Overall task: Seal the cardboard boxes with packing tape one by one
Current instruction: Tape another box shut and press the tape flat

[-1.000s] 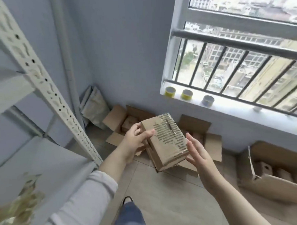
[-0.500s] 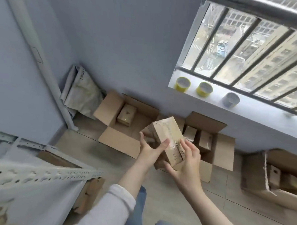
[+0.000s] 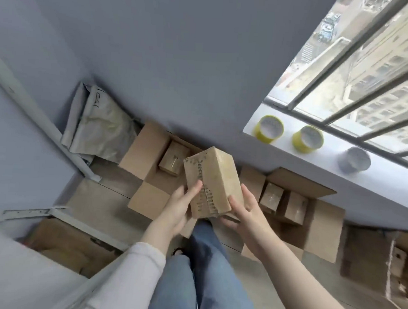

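- gripping a small cardboard box [image 3: 218, 176] with my left hand [image 3: 179, 211], thumb on its printed face.
- my right hand [image 3: 248, 213] clasps its other side.

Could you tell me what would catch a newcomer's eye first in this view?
A small cardboard box held mid-frame by the left hand and right hand draws the eye first. Then two yellow tape rolls and a grey roll on the windowsill at right, and open cartons on the floor beneath.
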Tool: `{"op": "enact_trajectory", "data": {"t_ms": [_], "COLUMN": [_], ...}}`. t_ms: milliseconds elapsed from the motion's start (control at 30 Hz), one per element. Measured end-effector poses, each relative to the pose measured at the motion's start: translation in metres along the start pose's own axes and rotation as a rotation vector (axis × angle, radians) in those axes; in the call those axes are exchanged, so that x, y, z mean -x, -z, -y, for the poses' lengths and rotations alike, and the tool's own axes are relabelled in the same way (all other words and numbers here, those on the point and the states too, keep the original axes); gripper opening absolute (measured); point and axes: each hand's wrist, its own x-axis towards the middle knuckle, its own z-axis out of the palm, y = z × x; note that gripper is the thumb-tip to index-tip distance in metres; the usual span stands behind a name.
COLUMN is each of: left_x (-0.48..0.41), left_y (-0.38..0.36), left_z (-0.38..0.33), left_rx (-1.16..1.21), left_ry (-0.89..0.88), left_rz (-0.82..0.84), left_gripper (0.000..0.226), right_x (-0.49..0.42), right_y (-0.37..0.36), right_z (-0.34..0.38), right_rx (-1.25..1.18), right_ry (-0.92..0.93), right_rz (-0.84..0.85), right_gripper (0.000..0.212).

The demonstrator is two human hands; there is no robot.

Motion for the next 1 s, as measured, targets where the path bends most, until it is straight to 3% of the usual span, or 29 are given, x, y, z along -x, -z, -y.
{"op": "enact_trajectory", "data": {"t_ms": [167,333,433,667,1000], "left_x": [-0.067,-0.171,-0.259,-0.441,-0.558], "left_y": [0.008,0.045,0.086,0.168,0.183], "left_z": [0.028,0.088,0.122,0.183,0.226], "left_rx": [-0.21,-0.408,-0.485,-0.685,-0.757], "left_ry": [-0.089,-0.051,-0.011,-0.043,-0.129], "left_rz": [-0.277,-0.235,-0.202,-0.23,-0.113], "left_gripper": [0.044,0.061,0.057,0.05,0.054], "right_x": [-0.079,-0.193,-0.279,-0.454,-0.567], "right_y": [-0.018,-0.012,0.005,0.021,0.032], "right_z": [-0.035,-0.115,-0.167,-0.255,-0.305], "right_rx": [0.127,0.134,0.059,0.071,-0.263], "right_ry": [-0.056,-0.096,-0.141,-0.185,-0.292], "right_rz": [-0.291,-0.442,-0.465,-0.467,-0.807], "right_gripper": [0.063,0.041,0.036,0.039,0.041]}}
